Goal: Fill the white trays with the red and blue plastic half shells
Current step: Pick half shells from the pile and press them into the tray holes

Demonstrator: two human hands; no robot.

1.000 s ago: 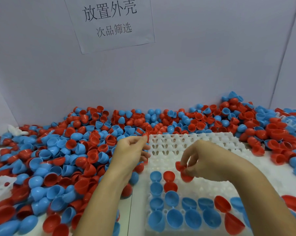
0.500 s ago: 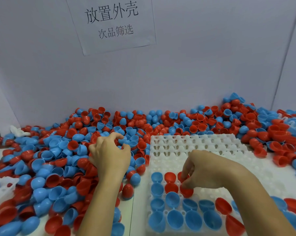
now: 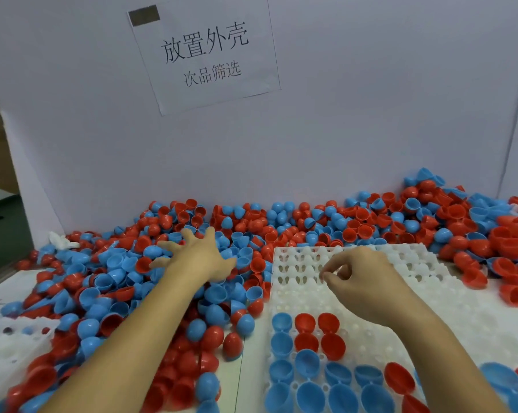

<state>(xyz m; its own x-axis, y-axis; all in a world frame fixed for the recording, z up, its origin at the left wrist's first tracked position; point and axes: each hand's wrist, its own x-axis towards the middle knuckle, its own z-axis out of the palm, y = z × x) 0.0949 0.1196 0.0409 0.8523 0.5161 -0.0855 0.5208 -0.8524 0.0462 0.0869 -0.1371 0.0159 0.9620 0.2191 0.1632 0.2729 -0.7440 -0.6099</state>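
Note:
A white tray [image 3: 448, 296] lies in front of me, its near rows holding blue and red half shells [image 3: 307, 342]. A big pile of loose red and blue shells [image 3: 108, 281] covers the table to the left and along the back wall. My left hand [image 3: 196, 257] reaches over that pile with fingers spread, holding nothing. My right hand [image 3: 360, 278] hovers above the empty middle of the tray, fingers loosely curled with thumb and forefinger close together, and I see nothing in it.
A second white tray [image 3: 11, 344] sits at the left edge, partly under shells. More shells [image 3: 475, 231] heap at the back right. A white wall with a paper sign [image 3: 205, 55] closes the back.
My right hand has let go of the red shells into the tray and lifted away. My left hand has stretched farther back over the pile, its fingers now spread.

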